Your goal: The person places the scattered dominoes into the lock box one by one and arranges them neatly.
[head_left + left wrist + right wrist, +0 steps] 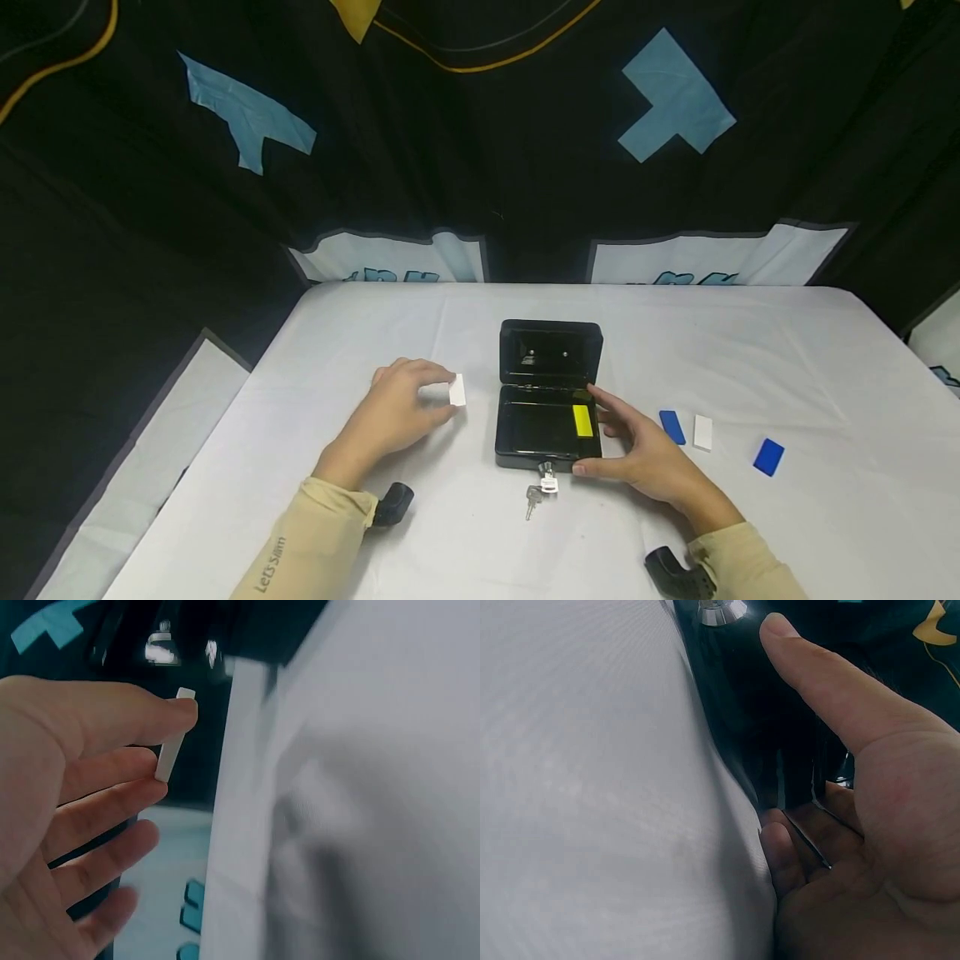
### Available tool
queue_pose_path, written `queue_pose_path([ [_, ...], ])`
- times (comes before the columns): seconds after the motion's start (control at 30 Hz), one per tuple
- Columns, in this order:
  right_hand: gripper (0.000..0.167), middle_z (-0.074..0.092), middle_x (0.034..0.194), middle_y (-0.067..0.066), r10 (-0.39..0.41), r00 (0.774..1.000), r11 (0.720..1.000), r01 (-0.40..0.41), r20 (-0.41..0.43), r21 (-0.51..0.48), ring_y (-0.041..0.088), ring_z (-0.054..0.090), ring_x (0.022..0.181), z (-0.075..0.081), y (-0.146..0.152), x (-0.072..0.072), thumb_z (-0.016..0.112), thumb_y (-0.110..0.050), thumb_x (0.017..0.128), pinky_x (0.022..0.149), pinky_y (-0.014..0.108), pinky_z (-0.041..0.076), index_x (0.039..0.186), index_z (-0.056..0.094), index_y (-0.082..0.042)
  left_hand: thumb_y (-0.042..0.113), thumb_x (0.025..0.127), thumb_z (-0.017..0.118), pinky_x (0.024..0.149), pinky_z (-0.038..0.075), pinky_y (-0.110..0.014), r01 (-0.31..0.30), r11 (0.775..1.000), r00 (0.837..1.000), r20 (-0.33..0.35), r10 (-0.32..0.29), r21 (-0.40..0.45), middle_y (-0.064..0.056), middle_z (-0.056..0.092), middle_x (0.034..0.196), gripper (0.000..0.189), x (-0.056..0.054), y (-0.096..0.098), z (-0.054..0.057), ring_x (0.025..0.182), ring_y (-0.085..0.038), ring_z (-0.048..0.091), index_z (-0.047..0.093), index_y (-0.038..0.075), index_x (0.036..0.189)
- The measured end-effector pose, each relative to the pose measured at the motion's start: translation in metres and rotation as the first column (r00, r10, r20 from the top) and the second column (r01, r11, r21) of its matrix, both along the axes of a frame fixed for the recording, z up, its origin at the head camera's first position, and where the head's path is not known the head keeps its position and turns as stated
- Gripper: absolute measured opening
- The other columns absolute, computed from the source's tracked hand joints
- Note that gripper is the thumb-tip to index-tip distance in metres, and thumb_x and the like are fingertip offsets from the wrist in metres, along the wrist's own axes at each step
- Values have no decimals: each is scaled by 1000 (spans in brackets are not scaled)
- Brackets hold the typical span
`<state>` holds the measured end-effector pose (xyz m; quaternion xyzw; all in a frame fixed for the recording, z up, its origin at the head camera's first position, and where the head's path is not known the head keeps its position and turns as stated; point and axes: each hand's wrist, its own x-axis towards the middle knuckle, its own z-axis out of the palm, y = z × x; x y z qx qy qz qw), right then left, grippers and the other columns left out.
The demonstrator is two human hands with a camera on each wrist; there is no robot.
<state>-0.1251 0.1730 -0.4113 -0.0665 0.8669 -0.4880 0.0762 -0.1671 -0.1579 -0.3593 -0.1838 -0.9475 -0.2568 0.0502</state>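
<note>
A small white rectangular tile (457,390) is pinched between the thumb and fingers of my left hand (397,408), just left of a black metal cash box. The left wrist view shows this tile (175,739) nearly edge-on, the other fingers spread below it. The cash box (517,425) stands with its lid (551,350) raised, and a yellow tile (582,421) lies inside at the right. My right hand (645,454) grips the box's right side, thumb at the front corner and fingers along the side. Keys (534,497) with a white tag hang from the front lock.
To the right of the box lie a blue tile (672,427), a white tile (702,432) and another blue tile (768,457). A white cloth (420,533) covers the table. Black curtain (480,167) with blue tape patches hangs behind it.
</note>
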Motion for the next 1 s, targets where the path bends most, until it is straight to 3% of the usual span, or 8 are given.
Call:
queue_pose_path([
  [0.2, 111, 46, 150, 18, 7, 1000, 1000, -7, -9, 2, 40, 50, 131, 0, 0, 0, 96, -38, 66, 109, 63, 33, 158, 36, -22, 19, 82, 85, 108, 42, -43, 47, 995, 998, 25, -49, 93, -2, 68, 123, 39, 2, 20, 5, 124, -26, 57, 75, 9, 118],
  [0.4, 111, 44, 152, 18, 13, 1000, 1000, -13, -8, 3, 40, 49, 131, -1, 2, 0, 95, -39, 67, 110, 63, 33, 158, 35, -22, 16, 82, 84, 96, 51, -39, 83, 990, 995, 45, -88, 112, 1, 67, 123, 38, 2, 43, 6, 111, -21, 63, 74, 10, 118],
  [0.5, 111, 43, 153, 17, 17, 1000, 1000, -17, -8, 3, 40, 49, 131, 0, 2, 0, 95, -39, 67, 109, 63, 33, 158, 35, -22, 18, 84, 83, 92, 53, -37, 100, 990, 993, 52, -105, 101, 1, 67, 123, 38, 3, 54, 8, 108, -19, 64, 74, 11, 120],
  [0.73, 110, 42, 154, 16, 20, 1000, 1000, -20, 4, -5, 40, 48, 132, 1, 2, -1, 95, -39, 67, 110, 63, 33, 158, 35, -22, 19, 84, 84, 100, 49, -34, 154, 987, 986, 60, -156, 41, -1, 66, 125, 42, 5, 86, 4, 113, -18, 62, 72, 8, 123],
  [1.0, 110, 46, 151, 17, 30, 1000, 999, -30, 6, -11, 39, 49, 132, 0, 2, -1, 94, -38, 68, 109, 64, 32, 159, 33, -24, 20, 84, 83, 86, 53, -23, 220, 974, 974, 64, -217, -46, -1, 67, 122, 41, 7, 117, -10, 96, -9, 63, 73, 7, 122],
])
